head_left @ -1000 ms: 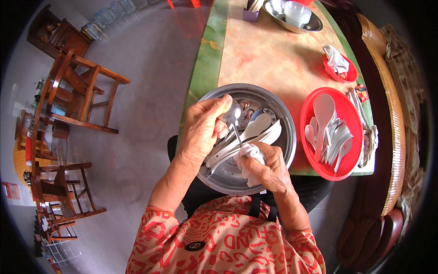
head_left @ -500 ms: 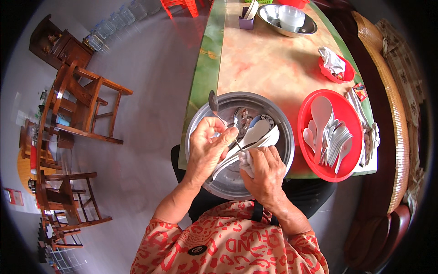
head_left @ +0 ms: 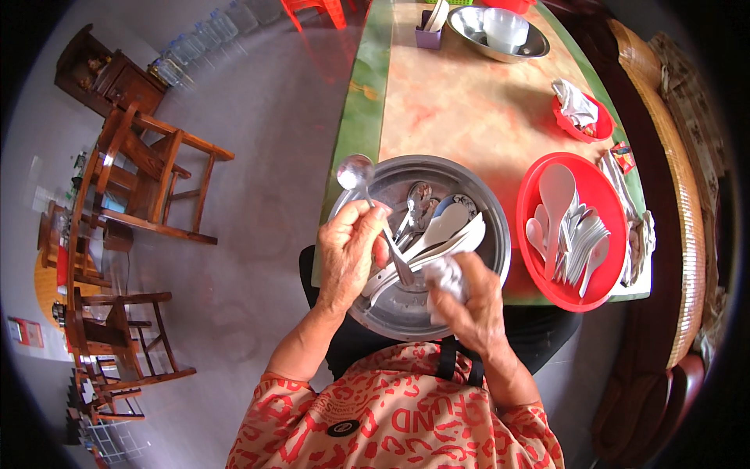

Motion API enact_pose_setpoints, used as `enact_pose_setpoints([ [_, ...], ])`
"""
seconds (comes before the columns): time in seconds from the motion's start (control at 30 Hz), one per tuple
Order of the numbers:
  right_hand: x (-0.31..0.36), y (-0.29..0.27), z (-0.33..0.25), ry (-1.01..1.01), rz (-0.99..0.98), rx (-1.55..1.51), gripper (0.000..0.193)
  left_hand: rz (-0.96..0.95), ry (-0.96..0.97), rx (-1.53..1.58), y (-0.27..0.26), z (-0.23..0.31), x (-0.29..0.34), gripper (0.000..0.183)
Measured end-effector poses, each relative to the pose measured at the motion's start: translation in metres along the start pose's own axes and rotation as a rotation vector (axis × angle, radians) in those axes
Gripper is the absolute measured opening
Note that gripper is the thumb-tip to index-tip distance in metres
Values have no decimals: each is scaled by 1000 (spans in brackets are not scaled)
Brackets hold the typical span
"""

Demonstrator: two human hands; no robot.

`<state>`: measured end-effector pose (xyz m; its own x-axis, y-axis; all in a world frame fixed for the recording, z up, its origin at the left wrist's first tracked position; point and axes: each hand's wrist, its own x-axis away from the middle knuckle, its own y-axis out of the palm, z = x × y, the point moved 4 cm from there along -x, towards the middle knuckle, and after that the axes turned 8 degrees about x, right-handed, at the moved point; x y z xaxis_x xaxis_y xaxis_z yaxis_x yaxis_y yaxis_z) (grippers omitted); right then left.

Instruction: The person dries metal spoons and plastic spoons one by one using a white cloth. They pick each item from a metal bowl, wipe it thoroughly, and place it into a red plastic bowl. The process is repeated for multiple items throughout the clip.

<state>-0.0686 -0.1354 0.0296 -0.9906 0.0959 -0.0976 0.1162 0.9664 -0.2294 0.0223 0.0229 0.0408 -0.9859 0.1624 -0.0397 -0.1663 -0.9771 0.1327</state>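
Over the left side of a metal basin [head_left: 488,313], my left hand [head_left: 348,250] pinches a metal spoon [head_left: 356,173] by its handle, the bowl pointing up and away from me. My right hand [head_left: 473,301] is closed round a crumpled white cloth [head_left: 448,283], a little to the right of the handle's lower end. Below both hands, inside the basin, lie metal spoons [head_left: 419,197], white ladles [head_left: 447,227] and a blue-patterned piece [head_left: 464,203], partly covered. On the right, a red basin [head_left: 564,297] holds a large white rice paddle [head_left: 557,187] and several white spoons [head_left: 583,242].
A small red basket [head_left: 605,125] with a white cloth sits farther back on the table [head_left: 445,102]. At the far end stand a metal bowl [head_left: 531,51] with clear containers and a purple holder [head_left: 428,37]. Wooden chairs [head_left: 156,180] are on the left, a wooden bench [head_left: 664,195] on the right.
The spoon has turned so its shiny bowl faces up. My right hand with the cloth has come off the handle, moving slightly right.
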Motion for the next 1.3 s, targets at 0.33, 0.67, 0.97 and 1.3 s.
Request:
enact_pose_setpoints([
  [0.33, -18, 19, -4, 208, -214, -58, 29, -19, 11, 64, 16, 0, 6, 16],
  [0.67, 0, -2, -17, 153, -154, -24, 30, -36, -112, -69, 7, 0, 14, 18],
  [0.97, -20, -1, -14, -485, 258, 483, 39, -241, -5, -257, 32, -12, 56, 17],
  [1.3, -23, -4, -15, -433, 497, 620, 35, -267, -102, -191, 35, -11, 59, 15],
])
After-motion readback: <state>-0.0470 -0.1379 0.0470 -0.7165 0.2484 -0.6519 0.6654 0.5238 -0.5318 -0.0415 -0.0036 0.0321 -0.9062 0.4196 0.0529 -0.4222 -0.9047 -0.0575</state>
